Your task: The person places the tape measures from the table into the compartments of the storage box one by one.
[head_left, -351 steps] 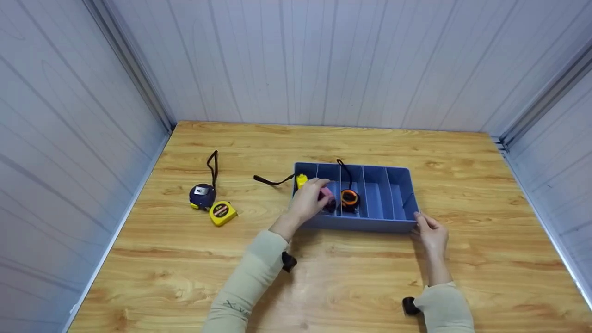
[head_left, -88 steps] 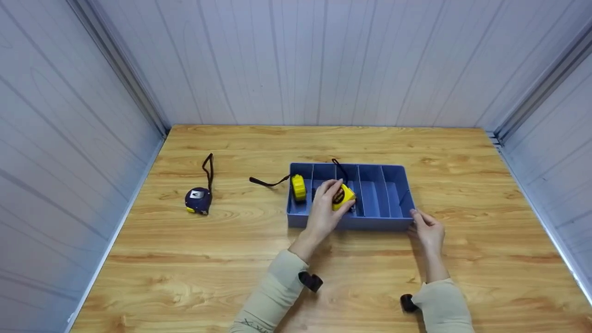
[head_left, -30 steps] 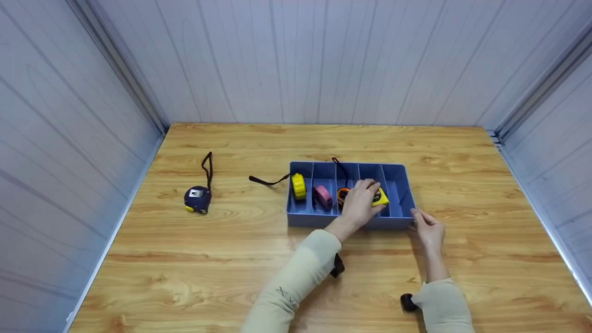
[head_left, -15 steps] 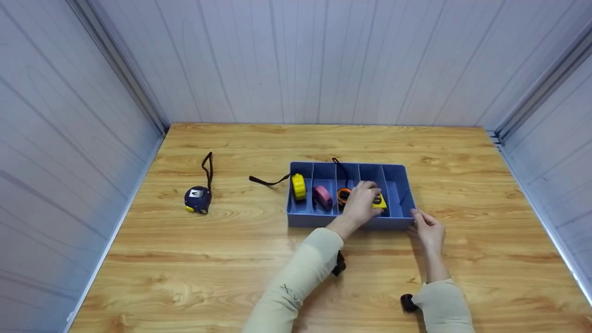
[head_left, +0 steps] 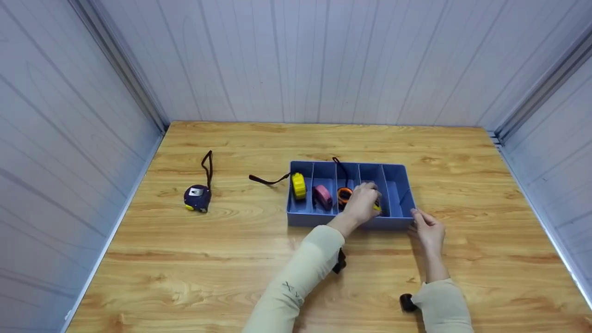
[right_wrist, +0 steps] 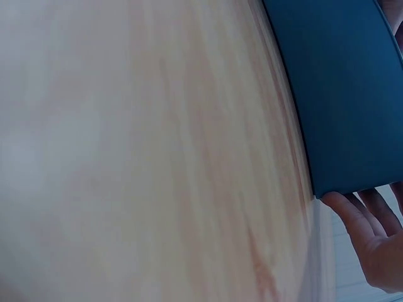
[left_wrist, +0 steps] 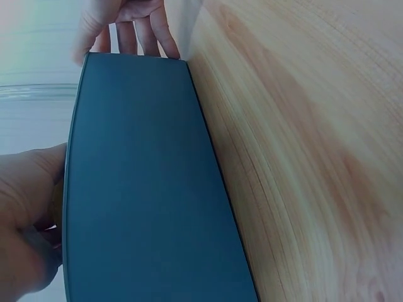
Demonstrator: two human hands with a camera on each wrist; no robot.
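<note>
In the head view, my left hand point(head_left: 362, 203) reaches into the fourth compartment from the left of a blue divided box point(head_left: 349, 222). Its fingers hold a yellow tape measure point(head_left: 377, 208), mostly hidden beneath them. My right hand point(head_left: 430, 231) grips the box's right front corner; in the right wrist view its fingers point(right_wrist: 352, 217) lie against the end wall. Other compartments hold a yellow tape measure point(head_left: 299, 186) at the far left, a pink one point(head_left: 323, 197) second, and an orange-and-black one point(head_left: 344, 196) third, partly behind my left hand.
A dark blue tape measure point(head_left: 197, 198) with a black wrist strap lies on the wooden table point(head_left: 185, 268) at the left. Another black strap point(head_left: 269, 181) hangs over the box's left edge. Pale panel walls point(head_left: 296, 60) enclose the table's back and sides.
The yellow tape measure went from the table, over the box, down into the fourth compartment in my left hand. Earlier that hand was at the pink one. My right hand stayed at the corner.
</note>
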